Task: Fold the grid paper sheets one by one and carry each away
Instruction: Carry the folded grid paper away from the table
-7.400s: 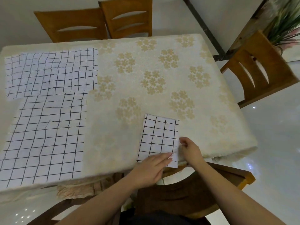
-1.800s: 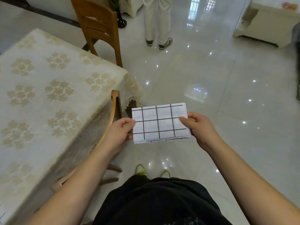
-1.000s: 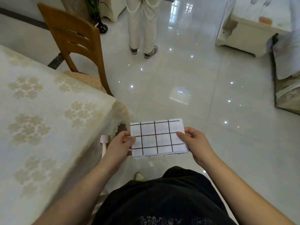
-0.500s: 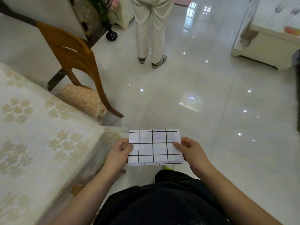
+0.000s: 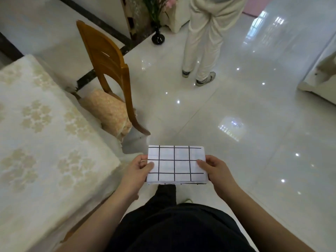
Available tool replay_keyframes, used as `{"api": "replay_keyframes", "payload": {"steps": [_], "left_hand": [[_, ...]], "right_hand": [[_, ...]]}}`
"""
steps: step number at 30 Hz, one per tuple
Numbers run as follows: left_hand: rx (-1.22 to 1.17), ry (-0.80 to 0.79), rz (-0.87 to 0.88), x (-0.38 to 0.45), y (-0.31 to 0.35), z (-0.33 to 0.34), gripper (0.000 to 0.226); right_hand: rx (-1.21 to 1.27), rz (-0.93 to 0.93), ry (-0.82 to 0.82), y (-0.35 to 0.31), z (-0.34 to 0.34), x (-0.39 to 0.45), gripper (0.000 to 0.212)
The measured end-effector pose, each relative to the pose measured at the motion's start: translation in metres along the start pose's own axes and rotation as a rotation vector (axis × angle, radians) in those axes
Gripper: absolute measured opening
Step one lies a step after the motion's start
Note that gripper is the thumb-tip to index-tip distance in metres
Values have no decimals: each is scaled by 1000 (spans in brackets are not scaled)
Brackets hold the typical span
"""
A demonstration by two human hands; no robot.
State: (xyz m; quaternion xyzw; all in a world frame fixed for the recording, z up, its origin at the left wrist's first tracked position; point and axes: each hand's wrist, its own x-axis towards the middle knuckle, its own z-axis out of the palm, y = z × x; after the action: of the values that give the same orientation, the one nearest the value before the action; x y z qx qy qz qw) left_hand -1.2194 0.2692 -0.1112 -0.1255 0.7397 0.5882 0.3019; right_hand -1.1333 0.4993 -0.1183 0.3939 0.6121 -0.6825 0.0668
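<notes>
Paper (image 5: 177, 165), folded to a small grid packet, hangs in the air between both hands (image 5: 177, 167), in front of the person's waist and over the floor (image 5: 263, 142). Left hand (image 5: 139, 170) pinches the left edge, thumb on top; right hand (image 5: 215, 170) pinches the right edge likewise. Held at both ends, probably so the folds stay flat and shut during carrying. Counter (image 5: 45, 142), under a flowered cloth, lies just to the left; a chair (image 5: 109, 70) stands past it. Farther off stands another person (image 5: 205, 39). No writing or brand shows, only black grid lines.
</notes>
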Motion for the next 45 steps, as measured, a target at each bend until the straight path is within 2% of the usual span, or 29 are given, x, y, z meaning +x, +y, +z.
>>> {"api": "replay_keyframes", "payload": {"steps": [8, 21, 24, 35, 45], "left_hand": [[-62, -6, -53, 78, 31, -19, 18], [-45, 8, -36, 182, 130, -15, 19], [-30, 46, -27, 211, 153, -4, 23], [-134, 240, -8, 285, 262, 36, 16], [-245, 337, -2, 371, 316, 7, 10]], "right_hand": [[-137, 18, -74, -63, 30, 76, 12], [-138, -51, -84, -169, 51, 182, 7], [-162, -65, -121, -192, 46, 220, 6], [-281, -128, -297, -314, 37, 347, 8], [-330, -146, -394, -392, 100, 443, 9]]}}
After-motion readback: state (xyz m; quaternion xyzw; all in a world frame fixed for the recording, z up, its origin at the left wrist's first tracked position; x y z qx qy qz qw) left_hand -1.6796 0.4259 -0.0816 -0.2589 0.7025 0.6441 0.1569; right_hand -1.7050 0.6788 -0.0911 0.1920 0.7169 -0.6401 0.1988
